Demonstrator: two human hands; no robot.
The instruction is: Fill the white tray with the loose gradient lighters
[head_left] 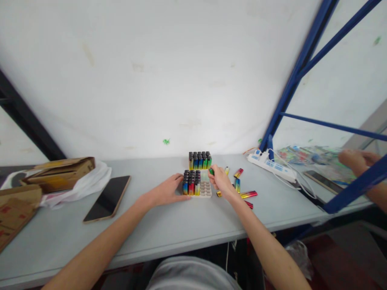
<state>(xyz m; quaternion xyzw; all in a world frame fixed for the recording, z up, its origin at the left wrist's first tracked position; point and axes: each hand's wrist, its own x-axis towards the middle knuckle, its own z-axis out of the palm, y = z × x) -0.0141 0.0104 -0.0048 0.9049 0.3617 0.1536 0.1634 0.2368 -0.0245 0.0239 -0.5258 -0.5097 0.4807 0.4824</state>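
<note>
A white tray (206, 194) with round sockets stands on the table, its left part filled with upright lighters (191, 183) in blue, red and yellow. Bare sockets show on its right side. My left hand (169, 189) grips the tray's left side, the thumb along the front edge and the fingers bent behind the corner. Above the right part of the tray, my right hand (220, 179) is closed on a green lighter (211, 171), mostly hidden by the fingers. Several loose lighters (249, 194) lie to the right of that hand, in yellow, red and blue.
Behind the tray stands a block of upright lighters (200, 160). A phone (108, 199) and cardboard boxes (62, 175) with a white plastic bag (78, 184) are at left. At right are a power strip (272, 166), a blue metal frame (286, 90) and another person's hands (353, 159).
</note>
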